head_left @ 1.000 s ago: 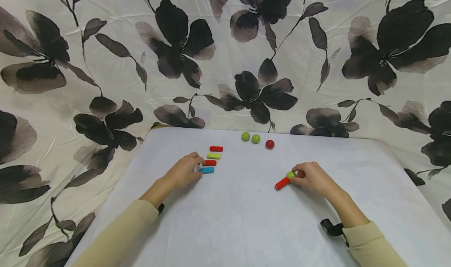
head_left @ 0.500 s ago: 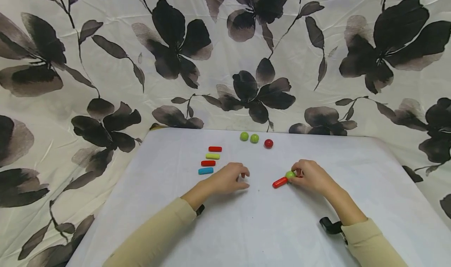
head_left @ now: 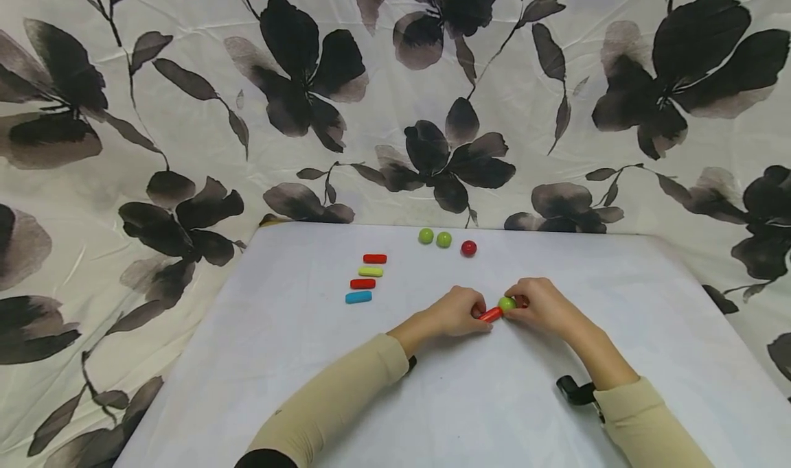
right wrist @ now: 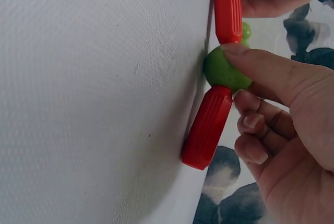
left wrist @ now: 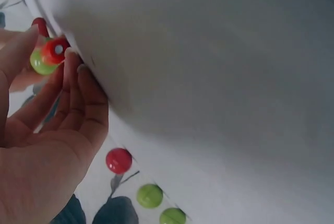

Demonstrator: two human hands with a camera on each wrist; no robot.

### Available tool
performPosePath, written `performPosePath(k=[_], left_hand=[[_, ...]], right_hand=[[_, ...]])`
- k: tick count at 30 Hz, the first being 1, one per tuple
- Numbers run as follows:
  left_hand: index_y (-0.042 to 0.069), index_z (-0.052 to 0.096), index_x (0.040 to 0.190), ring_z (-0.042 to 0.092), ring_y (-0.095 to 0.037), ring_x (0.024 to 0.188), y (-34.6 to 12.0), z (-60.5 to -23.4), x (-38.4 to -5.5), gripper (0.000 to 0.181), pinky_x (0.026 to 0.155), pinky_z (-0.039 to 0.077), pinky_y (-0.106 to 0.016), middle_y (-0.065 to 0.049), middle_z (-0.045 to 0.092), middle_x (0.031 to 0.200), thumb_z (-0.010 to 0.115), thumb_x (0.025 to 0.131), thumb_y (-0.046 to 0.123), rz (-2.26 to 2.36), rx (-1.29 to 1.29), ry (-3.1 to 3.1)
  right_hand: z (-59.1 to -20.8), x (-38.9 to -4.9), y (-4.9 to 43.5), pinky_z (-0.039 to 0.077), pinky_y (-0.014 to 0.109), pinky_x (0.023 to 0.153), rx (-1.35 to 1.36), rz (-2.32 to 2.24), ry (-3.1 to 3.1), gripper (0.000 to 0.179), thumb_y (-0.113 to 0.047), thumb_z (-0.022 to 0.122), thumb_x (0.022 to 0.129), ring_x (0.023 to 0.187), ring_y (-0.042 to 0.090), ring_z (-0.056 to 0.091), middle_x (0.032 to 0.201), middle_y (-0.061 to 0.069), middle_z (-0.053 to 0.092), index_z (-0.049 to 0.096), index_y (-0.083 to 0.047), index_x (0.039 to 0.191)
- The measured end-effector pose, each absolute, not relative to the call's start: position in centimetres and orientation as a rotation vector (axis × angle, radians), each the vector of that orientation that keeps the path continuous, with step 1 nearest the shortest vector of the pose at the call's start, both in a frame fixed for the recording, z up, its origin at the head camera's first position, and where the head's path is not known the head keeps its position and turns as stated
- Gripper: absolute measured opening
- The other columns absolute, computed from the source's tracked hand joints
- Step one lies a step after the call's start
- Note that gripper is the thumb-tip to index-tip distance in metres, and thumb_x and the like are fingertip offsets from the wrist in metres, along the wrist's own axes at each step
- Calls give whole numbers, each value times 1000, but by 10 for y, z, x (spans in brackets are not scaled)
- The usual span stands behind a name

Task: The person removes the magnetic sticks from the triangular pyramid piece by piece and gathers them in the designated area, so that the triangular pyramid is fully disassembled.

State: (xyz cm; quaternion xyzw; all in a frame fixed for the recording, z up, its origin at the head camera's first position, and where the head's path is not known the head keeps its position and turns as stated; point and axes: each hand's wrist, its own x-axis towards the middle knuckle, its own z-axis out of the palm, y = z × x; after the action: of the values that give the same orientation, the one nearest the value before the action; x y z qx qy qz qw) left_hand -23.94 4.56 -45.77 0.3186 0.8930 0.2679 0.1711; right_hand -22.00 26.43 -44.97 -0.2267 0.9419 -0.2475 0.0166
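Observation:
A green ball joins two red grooved rods. My right hand pinches the ball between thumb and fingers. With thumb and fingertips, my left hand grips the near red rod; in the left wrist view its end shows a pale round spot. The other red rod slants away from the ball on the far side, below the right fingers in the right wrist view. In the head view the right hand hides this second rod.
On the white tabletop, left of the hands, several short rods lie in a column: red, yellow-green, red and blue. Two green balls and a red ball sit near the back edge, before a flowered cloth.
My left hand has left the column of rods and moved right to grip the red rod joined to the green ball. The right hand has kept its pinch on the ball.

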Motion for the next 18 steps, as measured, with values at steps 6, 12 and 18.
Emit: performPosePath(k=[6,12,18], left_hand=[[6,71,93,49,-6,69,53,-459,-238,14,64,39,-18,4,57,73,78,93,18,789,894,2556],[6,72,94,50,-6,69,52,-457,-239,11,66,40,-17,4,58,72,75,95,17,775,855,2549],[5,72,95,50,-6,69,49,-456,-241,13,66,40,-18,4,58,71,73,97,18,773,848,2539]], right_hand=[[-451,-219,266,41,26,61,-732,-801,2923,22,-5,86,81,66,11,48,71,-3,57,77,4,99],[-452,-219,265,42,26,61,-720,-812,2911,22,-4,85,81,67,11,48,71,-3,57,77,4,100],[-452,-221,263,43,26,61,-716,-820,2908,22,-4,85,81,67,12,49,71,-2,57,76,4,100]])
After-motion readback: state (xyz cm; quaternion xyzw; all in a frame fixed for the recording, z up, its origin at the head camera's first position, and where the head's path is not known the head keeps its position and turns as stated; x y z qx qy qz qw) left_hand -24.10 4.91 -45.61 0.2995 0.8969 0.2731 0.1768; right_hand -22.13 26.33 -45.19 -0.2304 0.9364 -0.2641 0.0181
